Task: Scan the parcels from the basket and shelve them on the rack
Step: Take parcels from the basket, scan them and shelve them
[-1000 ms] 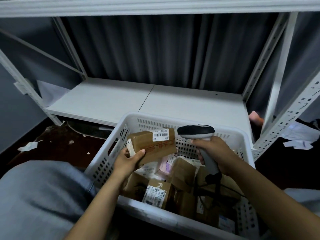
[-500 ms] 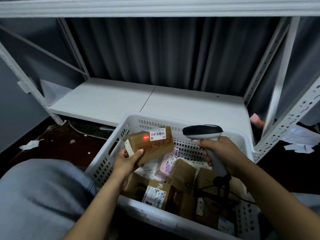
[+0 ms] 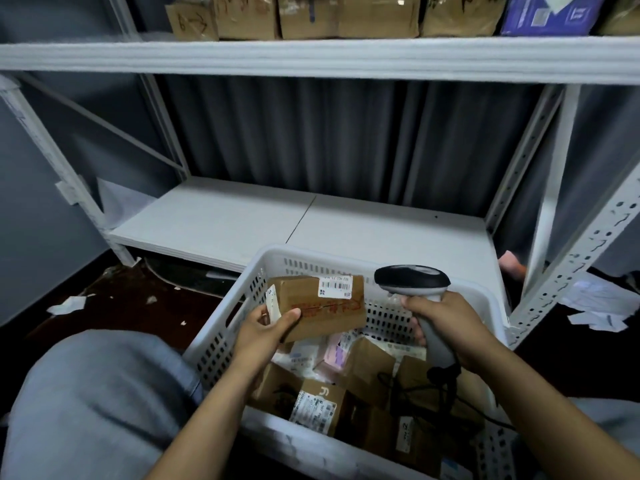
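Red dot gone off parcel (image 3: 318,306), prob scanned. L hand (image 3: 263,329) grips it, R hand (image 3: 446,323) grips scanner (image 3: 412,280) at its 3 o'clock; shelve next.

- The basket (image 3: 221,334) stands before the lower shelf (image 3: 214,220), at its 6 o'clock.
- Parcels (image 3: 317,408) lie in the basket, with a held parcel (image 3: 329,310) above them and the scanner (image 3: 412,280) at its 3 o'clock.
- Boxes (image 3: 377,15) sit on the upper shelf (image 3: 311,58), at 12 o'clock.
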`<action>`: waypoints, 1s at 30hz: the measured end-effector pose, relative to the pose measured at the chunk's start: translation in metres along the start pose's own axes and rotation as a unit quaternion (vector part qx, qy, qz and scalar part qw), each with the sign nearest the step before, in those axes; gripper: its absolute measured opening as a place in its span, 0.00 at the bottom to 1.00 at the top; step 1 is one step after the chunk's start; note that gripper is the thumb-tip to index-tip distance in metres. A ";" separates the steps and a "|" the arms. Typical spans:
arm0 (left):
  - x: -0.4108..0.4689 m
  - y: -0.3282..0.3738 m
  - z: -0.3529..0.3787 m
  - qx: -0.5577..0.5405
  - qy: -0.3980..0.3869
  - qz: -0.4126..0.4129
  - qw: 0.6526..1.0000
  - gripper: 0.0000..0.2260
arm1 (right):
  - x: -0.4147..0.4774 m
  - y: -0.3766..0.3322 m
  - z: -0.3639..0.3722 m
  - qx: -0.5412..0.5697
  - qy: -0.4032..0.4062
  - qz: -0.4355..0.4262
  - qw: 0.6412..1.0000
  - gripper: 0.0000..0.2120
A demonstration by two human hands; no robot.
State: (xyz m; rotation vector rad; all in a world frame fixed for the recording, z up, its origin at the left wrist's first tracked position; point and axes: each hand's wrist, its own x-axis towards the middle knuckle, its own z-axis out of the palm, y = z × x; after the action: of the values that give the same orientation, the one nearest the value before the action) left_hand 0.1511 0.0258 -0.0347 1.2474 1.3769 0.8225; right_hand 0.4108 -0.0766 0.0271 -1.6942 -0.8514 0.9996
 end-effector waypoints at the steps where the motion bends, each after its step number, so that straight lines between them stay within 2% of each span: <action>1: 0.000 0.005 -0.001 -0.001 0.003 0.008 1.000 0.21 | -0.002 -0.003 0.001 -0.002 0.013 -0.005 1.000 0.11; 4: -0.008 0.030 -0.008 0.017 0.007 0.038 0.999 0.16 | -0.011 -0.020 0.006 0.007 0.038 -0.026 0.999 0.11; 7: -0.012 0.061 -0.019 0.018 0.019 0.079 0.996 0.15 | -0.022 -0.051 0.014 0.012 0.037 -0.054 0.998 0.10; 10: -0.015 0.106 -0.033 0.027 0.048 0.123 0.991 0.19 | -0.032 -0.093 0.024 0.008 0.026 -0.085 0.996 0.06; 15: -0.018 0.180 -0.065 -0.002 0.103 0.180 0.978 0.23 | -0.041 -0.172 0.046 -0.017 0.021 -0.134 0.991 0.06; 19: -0.016 0.231 -0.094 -0.022 0.131 0.236 0.962 0.36 | -0.045 -0.236 0.064 -0.033 0.028 -0.181 0.983 0.05; 21: -0.012 0.258 -0.109 -0.015 0.144 0.270 0.952 0.39 | -0.043 -0.267 0.073 -0.042 0.036 -0.202 0.978 0.08; 27: 0.009 0.327 -0.139 0.034 0.184 0.321 0.929 0.32 | -0.024 -0.349 0.096 -0.053 0.052 -0.243 0.967 0.08; 30: 0.023 0.354 -0.152 0.023 0.225 0.351 0.909 0.32 | -0.004 -0.381 0.103 -0.032 0.060 -0.253 0.965 0.08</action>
State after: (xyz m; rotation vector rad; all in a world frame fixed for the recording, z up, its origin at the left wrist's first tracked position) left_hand 0.0910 0.1488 0.3259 1.6915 1.2935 1.6671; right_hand 0.2815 0.0722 0.3685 -1.4621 -1.1685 0.5210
